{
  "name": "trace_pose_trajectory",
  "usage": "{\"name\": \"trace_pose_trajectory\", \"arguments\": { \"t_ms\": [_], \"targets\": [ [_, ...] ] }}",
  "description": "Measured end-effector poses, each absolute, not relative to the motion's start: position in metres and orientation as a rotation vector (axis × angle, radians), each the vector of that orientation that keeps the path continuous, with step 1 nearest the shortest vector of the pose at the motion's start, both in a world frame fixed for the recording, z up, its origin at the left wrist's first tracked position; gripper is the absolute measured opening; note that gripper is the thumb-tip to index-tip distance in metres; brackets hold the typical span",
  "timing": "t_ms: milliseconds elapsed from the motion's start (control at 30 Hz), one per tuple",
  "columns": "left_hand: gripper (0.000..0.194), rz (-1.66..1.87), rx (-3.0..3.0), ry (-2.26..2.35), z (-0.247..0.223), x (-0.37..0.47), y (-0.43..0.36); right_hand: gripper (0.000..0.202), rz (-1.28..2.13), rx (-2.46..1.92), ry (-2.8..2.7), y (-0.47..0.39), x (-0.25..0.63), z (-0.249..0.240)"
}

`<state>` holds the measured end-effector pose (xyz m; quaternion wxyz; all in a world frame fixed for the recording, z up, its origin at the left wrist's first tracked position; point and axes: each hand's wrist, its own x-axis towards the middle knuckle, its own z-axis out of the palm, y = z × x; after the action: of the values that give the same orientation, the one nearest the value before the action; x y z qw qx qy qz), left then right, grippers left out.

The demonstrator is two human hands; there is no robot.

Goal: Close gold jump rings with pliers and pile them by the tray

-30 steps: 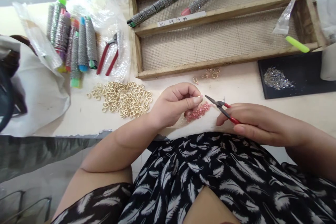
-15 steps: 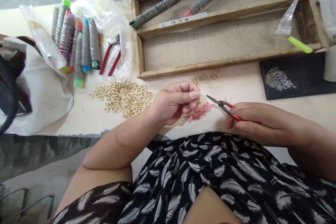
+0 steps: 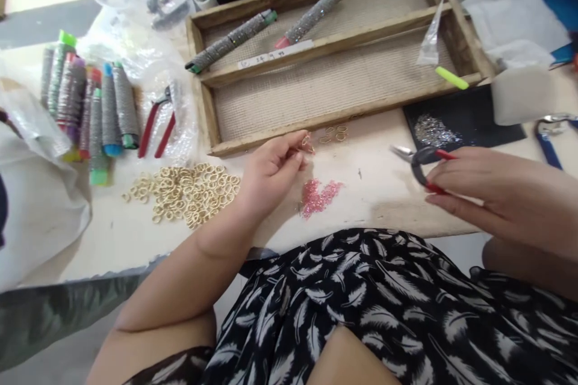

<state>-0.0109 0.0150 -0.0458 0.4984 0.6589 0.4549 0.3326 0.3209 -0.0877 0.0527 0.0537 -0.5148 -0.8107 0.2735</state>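
Observation:
My left hand has thumb and forefinger pinched at a small gold ring, partly hidden by the fingertips, just below the wooden frame. A few like rings lie close to its right. Below the hand is a small pile of pink beads. My right hand is wrapped round red-handled pliers, whose dark head points left and is blurred by motion. To the left of my left arm spreads a heap of gold rings.
A wooden mesh tray at the back holds two glittery rolls. At left are several silver-wrapped tubes and red-handled cutters on bubble wrap. A black mat with silvery beads lies at right, near blue-handled pliers.
The view has shifted. My left hand has moved up toward the loose rings near the tray, uncovering the pink beads. My right hand has swung the pliers away to the right.

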Motion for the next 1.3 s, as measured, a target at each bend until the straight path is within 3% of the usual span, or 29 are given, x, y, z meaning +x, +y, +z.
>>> {"name": "trace_pose_trajectory", "arguments": {
  "t_ms": [133, 400, 600, 833, 1067, 1200, 1300],
  "targets": [
    [0.047, 0.782, 1.920, 1.140, -0.045, -0.017, 0.013, 0.045, 0.403, -1.971, -2.360, -0.120, 0.374, 0.053],
    [0.021, 0.701, 2.326, 1.135, -0.035, -0.021, 0.021, 0.053, 0.201, -3.084, -1.329, -0.142, 0.436, 0.052],
    [0.032, 0.481, 2.616, 0.904, -0.037, -0.020, 0.035, 0.050, 0.114, -3.109, -1.089, -0.142, 0.456, 0.044],
    [0.020, 0.646, 2.525, 0.924, -0.036, -0.021, 0.036, 0.035, 0.121, -2.821, -1.271, -0.137, 0.494, 0.018],
    [0.018, 0.639, 2.415, 0.929, -0.032, -0.018, 0.034, 0.037, 0.132, -2.626, -1.504, -0.111, 0.525, 0.012],
    [0.015, 0.647, 2.368, 0.955, -0.031, -0.018, 0.032, 0.055, -0.129, -2.614, -1.367, -0.103, 0.520, 0.009],
    [0.013, 0.619, 2.326, 0.971, -0.029, -0.018, 0.031, 0.071, -0.106, -2.640, -1.367, -0.112, 0.503, 0.008]
  ]
}}
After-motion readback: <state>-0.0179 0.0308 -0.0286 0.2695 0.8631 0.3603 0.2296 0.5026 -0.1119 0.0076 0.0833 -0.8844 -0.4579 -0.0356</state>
